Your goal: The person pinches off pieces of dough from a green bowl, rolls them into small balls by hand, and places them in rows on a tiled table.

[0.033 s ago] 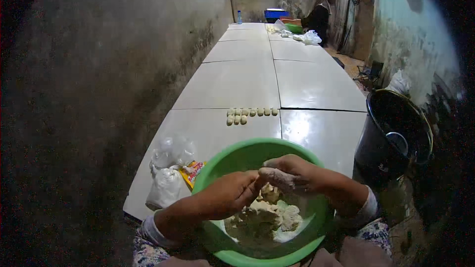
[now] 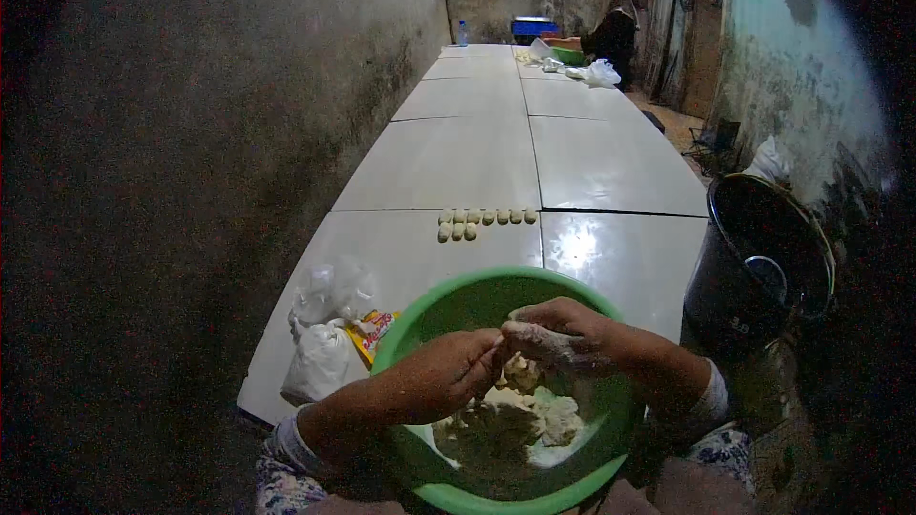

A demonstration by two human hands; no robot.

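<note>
dough (image 2: 560, 422) in green bowl (image 2: 506, 273); left hand (image 2: 456, 365), right hand (image 2: 561, 332) curled together above, grip hidden.

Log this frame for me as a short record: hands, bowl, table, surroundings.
Left hand: above the bowl, fingers curled, meeting the right
Right hand: palm floury; anything between the hands is hidden
Green bowl: pale doughy lumps inside
Table, beyond bowl: small pale pieces in two rows, the nearer shorter
Table, left of bowl: clear bag of white contents, yellow-and-red packet
Right of table: dark bucket
Far end: person in dark clothing, blue crate
</note>
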